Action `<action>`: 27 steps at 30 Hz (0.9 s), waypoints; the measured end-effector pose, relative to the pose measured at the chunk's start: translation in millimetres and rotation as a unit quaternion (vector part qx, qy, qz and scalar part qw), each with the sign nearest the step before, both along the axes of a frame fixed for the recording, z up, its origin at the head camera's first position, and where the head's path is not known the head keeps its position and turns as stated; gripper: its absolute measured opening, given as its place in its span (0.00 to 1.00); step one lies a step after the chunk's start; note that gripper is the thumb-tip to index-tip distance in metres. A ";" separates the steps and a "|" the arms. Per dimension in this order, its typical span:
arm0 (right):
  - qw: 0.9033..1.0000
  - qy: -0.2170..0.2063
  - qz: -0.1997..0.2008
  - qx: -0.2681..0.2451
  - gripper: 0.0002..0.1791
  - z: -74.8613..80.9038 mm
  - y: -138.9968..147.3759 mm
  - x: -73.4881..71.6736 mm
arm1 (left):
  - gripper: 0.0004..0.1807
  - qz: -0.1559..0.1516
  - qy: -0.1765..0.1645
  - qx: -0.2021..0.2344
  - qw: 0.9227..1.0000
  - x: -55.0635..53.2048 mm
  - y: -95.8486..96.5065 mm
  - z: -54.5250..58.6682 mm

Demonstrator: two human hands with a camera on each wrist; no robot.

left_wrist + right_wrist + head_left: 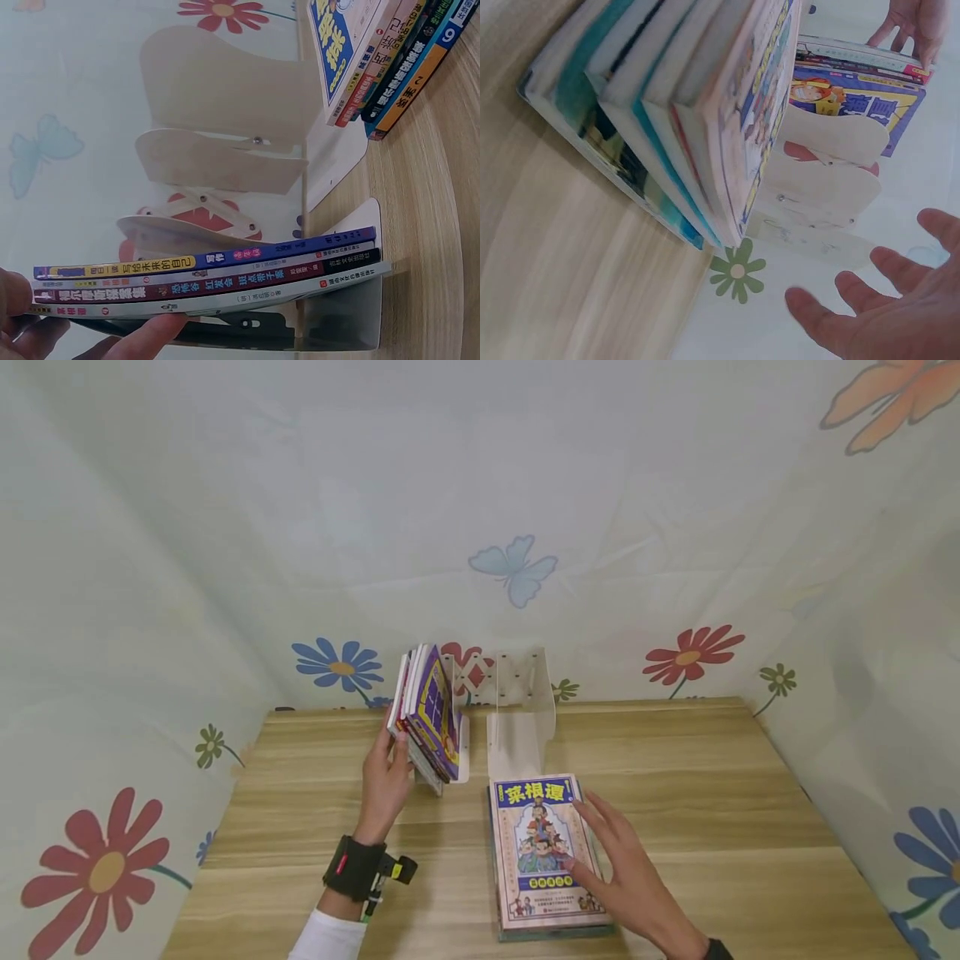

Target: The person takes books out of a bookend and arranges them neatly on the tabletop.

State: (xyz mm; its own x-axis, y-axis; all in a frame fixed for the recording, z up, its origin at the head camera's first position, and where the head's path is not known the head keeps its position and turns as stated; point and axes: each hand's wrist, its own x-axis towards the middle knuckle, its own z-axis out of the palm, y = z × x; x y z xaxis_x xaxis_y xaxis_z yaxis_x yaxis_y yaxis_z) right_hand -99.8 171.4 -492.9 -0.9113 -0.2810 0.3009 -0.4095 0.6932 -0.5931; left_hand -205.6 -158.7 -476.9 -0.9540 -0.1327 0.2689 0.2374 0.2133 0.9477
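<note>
Several thin books [435, 718] stand upright in the left section of a white expandable bookend [517, 743], the outer one with a purple and yellow cover. My left hand [386, 785] holds them at their upper spine edge, thumb and fingers around the group in the left wrist view. Nearer me lies a stack of books [543, 893], topped by a pink and blue cover with cartoon figures. Over that stack's right edge hovers my right hand [630, 877], fingers spread. In the right wrist view its fingers [900, 274] appear apart from the stack and hold nothing.
The bookend's right-hand sections stand behind the stack, with thin upright dividers [217, 161] joined by crossed slats. Wooden tabletop [712, 793] lies around the books. A flowered cloth backdrop [637, 527] rises behind and on both sides.
</note>
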 end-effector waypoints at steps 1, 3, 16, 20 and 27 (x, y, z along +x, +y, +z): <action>1.000 0.002 0.005 0.003 0.41 1.2 -0.4 -0.2 | 0.26 -0.004 -0.001 0.004 1.000 1.4 -0.1 2.7; 1.000 0.003 0.011 0.009 0.41 3.2 -1.3 -0.4 | 0.27 -0.009 0.001 0.011 1.000 5.7 0.8 11.0; 0.999 0.009 0.029 0.031 0.41 14.3 -1.9 -1.2 | 0.27 -0.026 0.030 0.009 0.999 30.2 0.9 49.7; 0.999 0.005 0.030 0.033 0.41 16.7 -1.7 -2.5 | 0.27 -0.027 0.032 0.001 0.999 32.4 -1.3 54.0; 0.999 -0.008 0.030 0.040 0.40 19.8 -1.2 -2.0 | 0.26 -0.023 0.046 0.007 0.999 34.3 -3.2 60.6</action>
